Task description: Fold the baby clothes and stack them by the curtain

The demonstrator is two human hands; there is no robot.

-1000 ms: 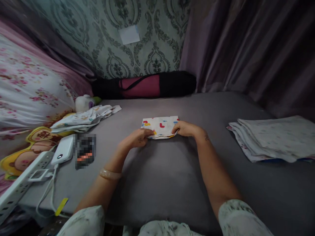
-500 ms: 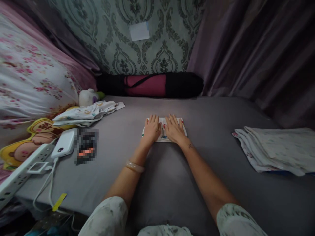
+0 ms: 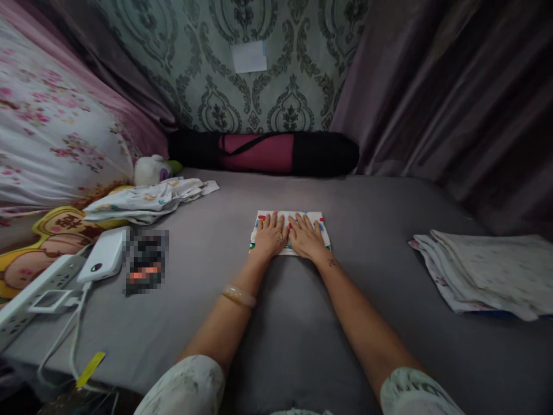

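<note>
A small folded white cloth [image 3: 322,226] with red, blue and green marks lies on the grey bed sheet [image 3: 280,323] in the middle. My left hand [image 3: 270,235] and my right hand [image 3: 306,236] both rest flat on top of it, side by side, fingers stretched out and pointing away from me. Neither hand grips anything. A pale bangle sits on my left wrist.
A stack of folded pale cloths [image 3: 484,268] lies at the right. Crumpled white cloths [image 3: 151,199] and a plush toy [image 3: 149,170] lie at the left, near a power bank [image 3: 103,262], a power strip [image 3: 38,294] and floral bedding. A black-and-pink rolled bag [image 3: 263,153] lines the wall.
A second ago both hands pinched the cloth's near edge. They have since laid flat on top of the folded cloth and stayed pressed there.
</note>
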